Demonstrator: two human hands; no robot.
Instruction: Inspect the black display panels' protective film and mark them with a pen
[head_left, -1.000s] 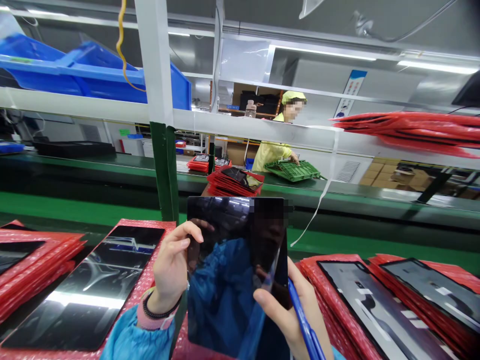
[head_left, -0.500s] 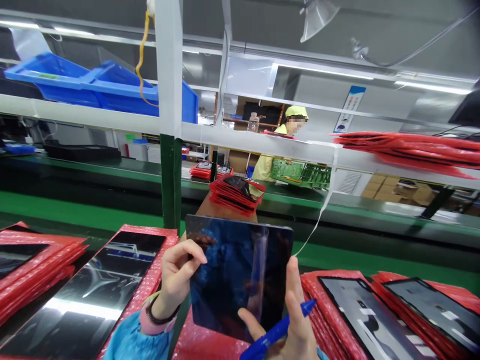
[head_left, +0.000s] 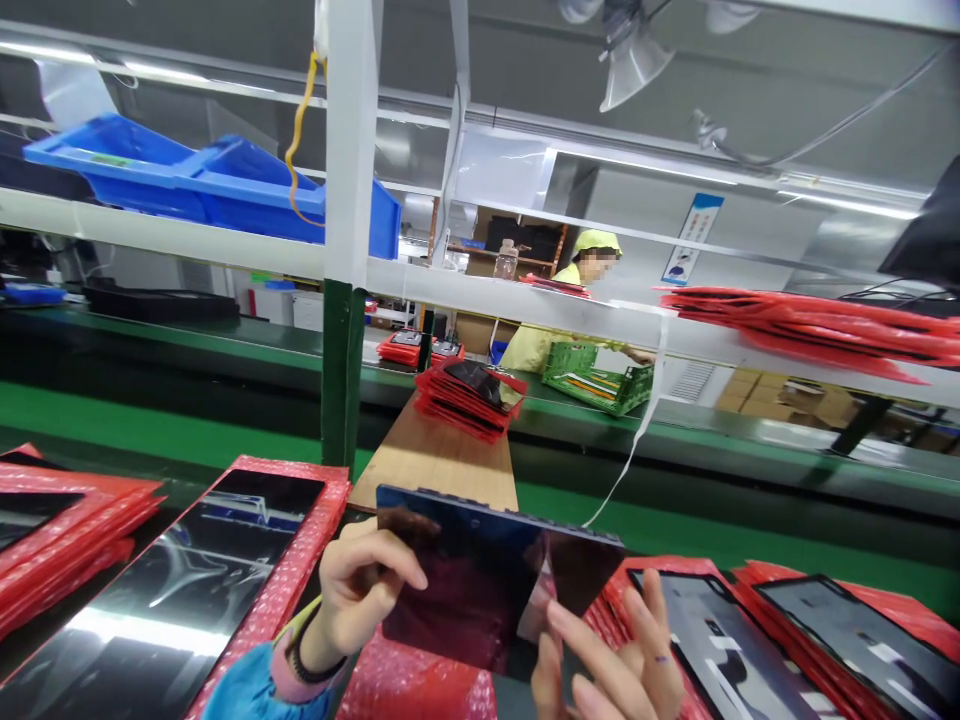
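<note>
A dark glossy tablet-like screen panel (head_left: 465, 585) is held up in front of me, its top edge tilted away. My left hand (head_left: 360, 595) grips its left edge, with the thumb and a bent index finger at the front. My right hand (head_left: 615, 655) is at the lower right of the panel with fingers stretched and apart. Its fingertips touch the glass beside a pale strip (head_left: 536, 605), which could be film or a reflection. Below the panel lies a red bubble-wrap sleeve (head_left: 420, 680).
At left, a large black screen (head_left: 187, 570) rests on red bubble wrap near a stack of red sleeves (head_left: 90, 520). Grey-backed panels (head_left: 727, 640) lie on red sleeves at right. Ahead are a wooden board (head_left: 442, 465), a red stack (head_left: 469, 400) and a person by a green crate (head_left: 600, 380).
The panel has dropped lower and tipped flatter, uncovering the wooden board. A blue pen seen in my right hand is out of sight. The person behind has a hand at the green crate.
</note>
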